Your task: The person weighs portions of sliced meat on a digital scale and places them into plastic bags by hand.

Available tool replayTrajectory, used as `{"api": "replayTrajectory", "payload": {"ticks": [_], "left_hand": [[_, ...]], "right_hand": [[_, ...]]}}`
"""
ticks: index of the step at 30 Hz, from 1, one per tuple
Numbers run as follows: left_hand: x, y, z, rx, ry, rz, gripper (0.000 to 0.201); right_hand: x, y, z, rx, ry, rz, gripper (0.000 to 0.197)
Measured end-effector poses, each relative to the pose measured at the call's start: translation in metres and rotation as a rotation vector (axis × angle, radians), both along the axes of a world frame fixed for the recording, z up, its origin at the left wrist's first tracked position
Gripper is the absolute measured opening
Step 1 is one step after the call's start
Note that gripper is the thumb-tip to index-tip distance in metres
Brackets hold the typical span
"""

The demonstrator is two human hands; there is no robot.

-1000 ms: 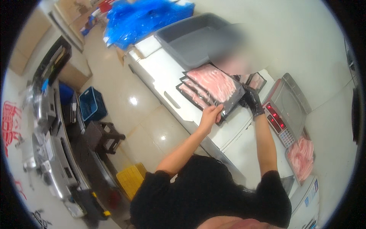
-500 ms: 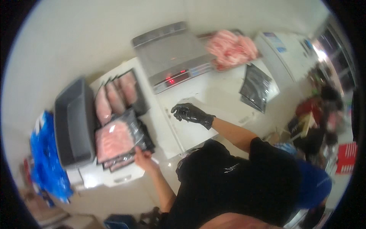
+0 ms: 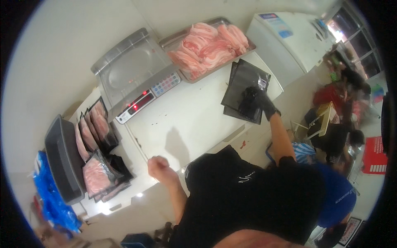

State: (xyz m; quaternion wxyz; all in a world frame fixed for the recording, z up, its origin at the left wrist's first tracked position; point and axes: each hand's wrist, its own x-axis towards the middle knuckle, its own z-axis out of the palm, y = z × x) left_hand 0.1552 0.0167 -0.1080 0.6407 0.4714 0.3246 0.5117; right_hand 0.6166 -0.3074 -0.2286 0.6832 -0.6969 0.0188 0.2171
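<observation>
My right hand [image 3: 257, 101], in a black glove, rests on a small stack of black-and-clear plastic bags [image 3: 244, 78] at the right of the white table. Its dark fingers blend into the bags, so whether they grip one cannot be made out. Bare and slightly blurred, my left hand [image 3: 162, 170] hovers by the table's near edge, fingers curled in, nothing visible in them. Nearest to it on the left lie flat packs of sliced meat [image 3: 98, 175] in bags. Behind these, several more filled packs [image 3: 93, 128] lean in a row.
A digital scale [image 3: 136, 74] with lit red digits stands at the back, its platform bare. Beside it a metal tray [image 3: 198, 78] holds raw meat slices. A grey tub [image 3: 64, 161] and blue plastic [image 3: 53, 198] are far left. A white freezer [image 3: 281, 45] stands back right.
My right hand has moved right, from above the table's middle onto the black bags. My left hand has left the meat packs and drawn toward the table's near edge. The view has shifted rightward.
</observation>
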Motion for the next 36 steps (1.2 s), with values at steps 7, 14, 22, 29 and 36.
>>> {"api": "replayTrajectory", "payload": {"ticks": [7,14,22,29,36], "left_hand": [[0.099,-0.076,0.010,-0.064,0.040,-0.425,0.014],[0.151,-0.128,0.013,-0.147,0.235,-0.675,0.020],[0.176,-0.135,-0.021,-0.362,0.370,-0.982,0.042],[0.186,-0.134,-0.044,-0.841,-0.493,-0.992,0.091],[0.111,-0.064,-0.068,-0.857,-0.286,-0.275,0.029]], "right_hand": [[0.089,0.004,0.058,-0.875,-0.769,0.170,0.019],[0.088,-0.014,0.063,-0.835,-0.929,0.256,0.016],[0.019,0.004,0.188,0.126,-0.497,0.391,0.039],[-0.100,0.082,0.192,0.627,0.120,0.420,0.049],[-0.159,0.154,0.206,0.772,0.041,0.694,0.022]]}}
